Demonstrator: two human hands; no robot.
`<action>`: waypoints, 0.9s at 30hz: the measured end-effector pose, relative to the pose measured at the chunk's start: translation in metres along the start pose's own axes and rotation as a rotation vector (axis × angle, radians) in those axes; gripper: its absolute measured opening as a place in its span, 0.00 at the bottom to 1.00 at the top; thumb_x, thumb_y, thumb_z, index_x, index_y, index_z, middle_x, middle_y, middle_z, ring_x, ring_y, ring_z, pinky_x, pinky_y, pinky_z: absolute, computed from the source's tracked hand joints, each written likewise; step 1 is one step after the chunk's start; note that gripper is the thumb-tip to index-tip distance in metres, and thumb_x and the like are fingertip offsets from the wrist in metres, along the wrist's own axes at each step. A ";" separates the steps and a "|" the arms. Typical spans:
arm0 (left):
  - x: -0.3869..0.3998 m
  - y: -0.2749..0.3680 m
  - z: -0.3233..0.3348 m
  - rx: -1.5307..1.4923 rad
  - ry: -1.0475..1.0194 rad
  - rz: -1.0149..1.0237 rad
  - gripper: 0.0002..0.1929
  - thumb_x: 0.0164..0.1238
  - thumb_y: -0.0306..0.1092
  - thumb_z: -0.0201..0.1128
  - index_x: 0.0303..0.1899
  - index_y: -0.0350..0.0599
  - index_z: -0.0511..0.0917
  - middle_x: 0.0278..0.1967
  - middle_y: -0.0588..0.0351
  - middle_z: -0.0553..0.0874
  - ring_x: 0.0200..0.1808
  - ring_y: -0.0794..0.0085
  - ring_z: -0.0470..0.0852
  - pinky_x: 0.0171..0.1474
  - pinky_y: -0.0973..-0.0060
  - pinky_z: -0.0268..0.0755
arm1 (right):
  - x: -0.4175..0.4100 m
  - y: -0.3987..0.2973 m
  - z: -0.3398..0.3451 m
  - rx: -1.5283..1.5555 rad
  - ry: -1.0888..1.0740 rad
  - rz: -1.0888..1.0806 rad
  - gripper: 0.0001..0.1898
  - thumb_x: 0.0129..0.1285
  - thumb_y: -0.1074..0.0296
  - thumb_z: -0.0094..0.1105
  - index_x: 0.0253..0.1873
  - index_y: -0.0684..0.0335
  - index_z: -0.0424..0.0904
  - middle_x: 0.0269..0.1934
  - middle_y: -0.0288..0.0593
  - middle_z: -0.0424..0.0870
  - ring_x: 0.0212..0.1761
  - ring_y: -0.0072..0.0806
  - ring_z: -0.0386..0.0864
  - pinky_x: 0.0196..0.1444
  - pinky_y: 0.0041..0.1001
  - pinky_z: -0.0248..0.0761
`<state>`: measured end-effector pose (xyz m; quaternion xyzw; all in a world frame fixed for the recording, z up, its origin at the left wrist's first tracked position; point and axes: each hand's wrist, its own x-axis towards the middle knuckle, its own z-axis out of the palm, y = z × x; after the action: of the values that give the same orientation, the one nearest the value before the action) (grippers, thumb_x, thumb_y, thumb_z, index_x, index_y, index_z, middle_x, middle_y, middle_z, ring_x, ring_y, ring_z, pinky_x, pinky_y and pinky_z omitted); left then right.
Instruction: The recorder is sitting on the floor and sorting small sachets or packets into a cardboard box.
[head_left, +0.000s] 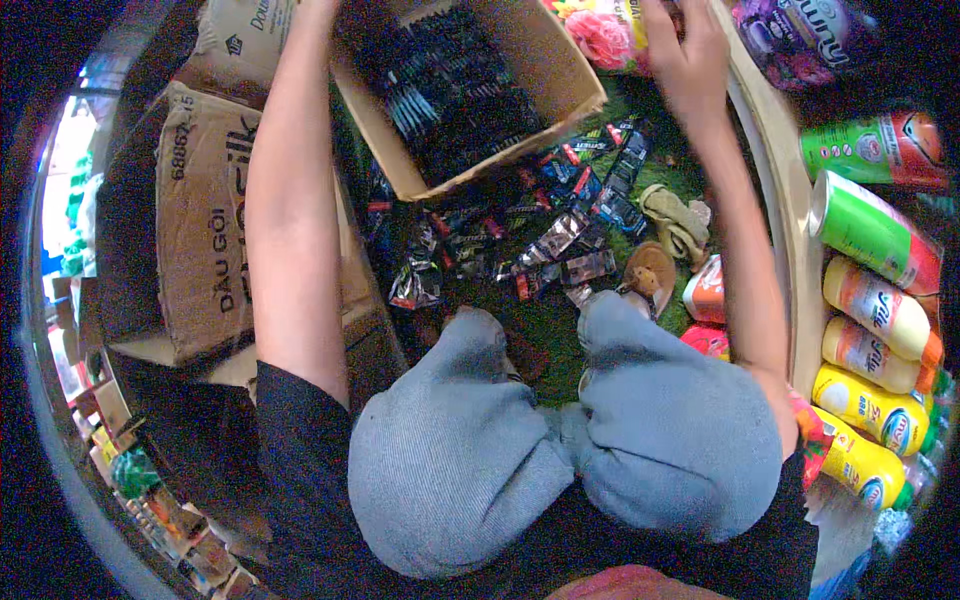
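My left hand is beyond the top edge; only the forearm reaches up beside an open cardboard box (517, 154). Inside that box are rows of dark, tightly packed sachets (465, 82). My right hand (694, 64) is at the top, right of the box, slightly blurred, with its fingertips cut off by the frame. Its thumb side is against or just in front of a flower-printed packet (604, 34); whether it grips anything is hidden. Loose black and red sachets (555, 240) lie scattered on a green mat (667, 165) between the box and my knees.
Closed cardboard cartons (206, 217) stand at left. A sandal (649, 274) and a crumpled beige cloth (679, 221) lie on the mat. A shelf edge (799, 247) runs along the right, holding green cans (862, 225), yellow bottles (870, 409) and a purple Downy pack (806, 37).
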<state>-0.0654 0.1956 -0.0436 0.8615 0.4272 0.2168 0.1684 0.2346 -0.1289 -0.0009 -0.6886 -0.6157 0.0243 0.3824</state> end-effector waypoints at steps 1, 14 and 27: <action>0.001 -0.004 0.011 0.447 0.151 -0.183 0.31 0.56 0.30 0.66 0.65 0.47 0.74 0.62 0.42 0.80 0.66 0.48 0.76 0.69 0.53 0.68 | -0.014 0.016 0.017 0.102 0.365 -0.250 0.12 0.72 0.62 0.55 0.46 0.65 0.81 0.37 0.47 0.84 0.37 0.38 0.81 0.42 0.35 0.72; -0.055 0.145 -0.009 -0.190 0.325 0.275 0.24 0.69 0.32 0.64 0.65 0.40 0.76 0.64 0.43 0.80 0.67 0.53 0.77 0.69 0.63 0.68 | -0.091 0.086 0.086 -0.115 -1.357 0.251 0.27 0.49 0.52 0.81 0.50 0.63 0.87 0.40 0.46 0.92 0.39 0.30 0.87 0.44 0.31 0.78; -0.060 0.213 -0.005 -0.820 0.074 0.402 0.21 0.77 0.39 0.61 0.61 0.34 0.78 0.54 0.49 0.86 0.59 0.67 0.81 0.62 0.69 0.73 | -0.071 0.071 0.070 -0.081 -1.245 0.489 0.21 0.65 0.52 0.67 0.43 0.70 0.87 0.34 0.50 0.90 0.34 0.38 0.90 0.35 0.33 0.84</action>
<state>0.0408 0.0238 0.0481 0.7810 0.1361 0.4271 0.4348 0.2413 -0.1525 -0.1208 -0.6796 -0.5482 0.4798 -0.0866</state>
